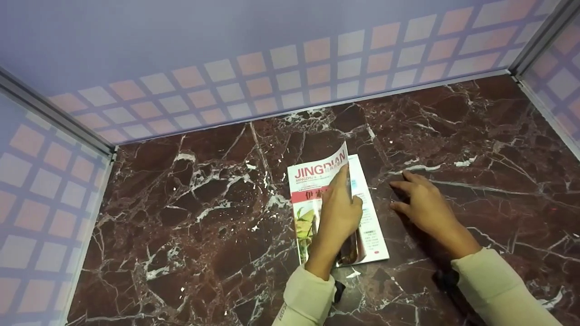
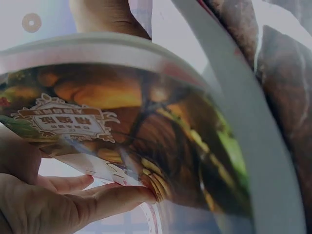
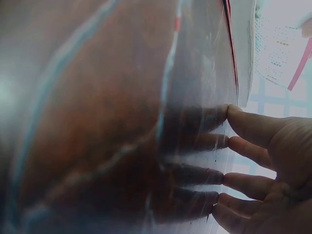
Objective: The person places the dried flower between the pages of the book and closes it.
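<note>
A paperback book (image 1: 371,226) lies on the table, its front cover (image 1: 303,181) bent upward along the right edge. My left hand (image 1: 342,210) is over that cover, holding its loose edge with the index finger stretched along it. In the left wrist view, the curved, illustrated cover (image 2: 180,146) fills much of the picture, with left fingers (image 2: 117,200) at its edge. A printed page shows under the cover. To the right of the book, my right hand (image 1: 423,203) rests its fingertips on the table, apart from the book and holding nothing.
The dark red marbled table (image 1: 204,226) is bounded by a back wall (image 1: 272,68) with pink and white squares. Similar panels stand at the left (image 1: 41,203) and right (image 1: 564,81), joined by metal corner strips.
</note>
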The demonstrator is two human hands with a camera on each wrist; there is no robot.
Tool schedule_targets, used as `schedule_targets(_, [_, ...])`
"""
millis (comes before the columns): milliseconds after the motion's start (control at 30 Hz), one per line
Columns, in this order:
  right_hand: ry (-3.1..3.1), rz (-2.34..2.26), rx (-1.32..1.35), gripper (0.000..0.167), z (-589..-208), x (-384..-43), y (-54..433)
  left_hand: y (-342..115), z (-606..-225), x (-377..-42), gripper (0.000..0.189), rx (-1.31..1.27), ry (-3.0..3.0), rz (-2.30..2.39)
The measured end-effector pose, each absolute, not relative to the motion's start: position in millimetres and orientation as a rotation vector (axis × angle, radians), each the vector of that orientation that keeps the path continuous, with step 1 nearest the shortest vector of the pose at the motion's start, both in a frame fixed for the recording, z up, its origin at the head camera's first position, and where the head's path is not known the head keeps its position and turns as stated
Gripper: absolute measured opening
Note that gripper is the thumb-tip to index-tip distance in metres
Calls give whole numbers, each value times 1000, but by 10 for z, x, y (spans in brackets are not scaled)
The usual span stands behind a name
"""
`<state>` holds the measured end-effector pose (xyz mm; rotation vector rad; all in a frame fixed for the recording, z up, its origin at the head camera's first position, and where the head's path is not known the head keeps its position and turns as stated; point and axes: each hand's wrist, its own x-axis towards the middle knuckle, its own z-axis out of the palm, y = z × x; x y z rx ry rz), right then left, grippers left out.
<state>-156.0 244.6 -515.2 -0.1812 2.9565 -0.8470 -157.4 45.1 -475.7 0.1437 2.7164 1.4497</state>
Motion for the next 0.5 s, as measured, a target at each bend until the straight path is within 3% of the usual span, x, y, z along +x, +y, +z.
schedule_targets(500, [2995,-845,-220,50,-5178,-1568,2446,642,-4806,-1472,62,137,2865,1217])
